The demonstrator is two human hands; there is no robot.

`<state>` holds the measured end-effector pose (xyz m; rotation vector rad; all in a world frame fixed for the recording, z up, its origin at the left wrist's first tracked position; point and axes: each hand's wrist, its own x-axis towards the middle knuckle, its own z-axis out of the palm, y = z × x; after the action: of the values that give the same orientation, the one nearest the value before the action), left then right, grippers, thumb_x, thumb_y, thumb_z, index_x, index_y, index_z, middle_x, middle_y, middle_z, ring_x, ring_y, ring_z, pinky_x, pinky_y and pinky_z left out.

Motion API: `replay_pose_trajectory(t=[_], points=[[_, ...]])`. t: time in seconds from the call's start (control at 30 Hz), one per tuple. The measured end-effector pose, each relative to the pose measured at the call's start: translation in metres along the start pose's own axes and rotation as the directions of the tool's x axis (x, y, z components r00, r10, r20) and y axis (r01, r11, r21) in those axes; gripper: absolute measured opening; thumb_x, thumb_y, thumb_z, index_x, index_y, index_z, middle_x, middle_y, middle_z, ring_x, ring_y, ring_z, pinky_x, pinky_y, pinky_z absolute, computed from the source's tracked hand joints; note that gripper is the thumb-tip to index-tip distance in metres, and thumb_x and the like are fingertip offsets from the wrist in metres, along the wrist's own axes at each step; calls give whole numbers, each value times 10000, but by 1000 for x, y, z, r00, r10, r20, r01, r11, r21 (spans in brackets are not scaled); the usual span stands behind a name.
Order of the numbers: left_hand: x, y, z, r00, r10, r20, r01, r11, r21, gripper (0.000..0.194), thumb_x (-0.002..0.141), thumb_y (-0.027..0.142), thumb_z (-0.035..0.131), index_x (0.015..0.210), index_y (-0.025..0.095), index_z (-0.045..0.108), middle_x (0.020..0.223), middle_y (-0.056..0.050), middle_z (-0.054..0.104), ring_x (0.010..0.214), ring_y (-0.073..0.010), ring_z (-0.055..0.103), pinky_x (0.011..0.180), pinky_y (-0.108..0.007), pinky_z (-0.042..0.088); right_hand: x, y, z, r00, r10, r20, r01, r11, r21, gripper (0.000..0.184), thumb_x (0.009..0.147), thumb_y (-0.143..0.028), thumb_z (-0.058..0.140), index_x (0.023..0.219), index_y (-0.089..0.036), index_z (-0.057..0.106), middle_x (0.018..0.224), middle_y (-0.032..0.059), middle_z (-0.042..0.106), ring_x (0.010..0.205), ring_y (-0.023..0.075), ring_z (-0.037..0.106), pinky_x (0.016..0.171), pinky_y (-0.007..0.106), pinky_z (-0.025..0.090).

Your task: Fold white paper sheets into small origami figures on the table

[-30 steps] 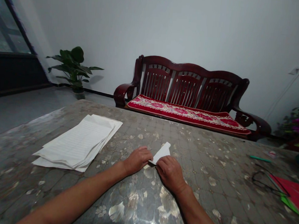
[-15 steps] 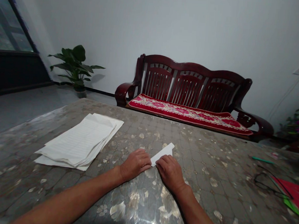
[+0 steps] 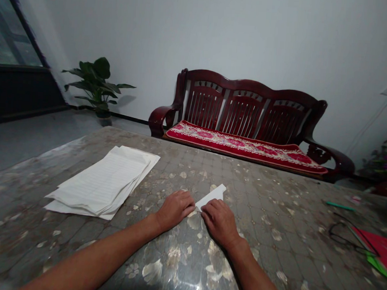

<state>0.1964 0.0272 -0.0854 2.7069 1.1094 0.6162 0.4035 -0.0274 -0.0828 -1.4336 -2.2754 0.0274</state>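
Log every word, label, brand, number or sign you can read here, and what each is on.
No readable text.
Paper stack: faint lines, too small to tell as writing or ruling.
Folded white paper: no marks visible.
Red item and green stick: nothing legible.

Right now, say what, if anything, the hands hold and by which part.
Folded white paper: the right hand has fingers over its right edge; the left hand is at its near left end. Pinched or pressed, I cannot tell.
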Motion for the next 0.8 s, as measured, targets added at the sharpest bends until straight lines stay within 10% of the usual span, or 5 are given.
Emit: replay_pose_trajectory(t=[0.4,0.8], points=[[11,10,-6,959,-264,100,274,957,-99,88,846,229,556,873,209,637,882,6,643,877,-170,586,768,-284,376,0,-8,-7,991,-116,61,118,992,-35,245,968,-255,476,1139,-262,651,939,51,598,889,188,479,763,311,323],[2,4,1,993,-95,76,95,995,9,160,933,240,524,974,239,679,991,-22,650,988,-202,562,869,-327,406,-2,-11,-9,992,-58,110,71,990,-121,236,953,-268,480,1074,-259,682,917,52,581,881,198,449,729,316,299]])
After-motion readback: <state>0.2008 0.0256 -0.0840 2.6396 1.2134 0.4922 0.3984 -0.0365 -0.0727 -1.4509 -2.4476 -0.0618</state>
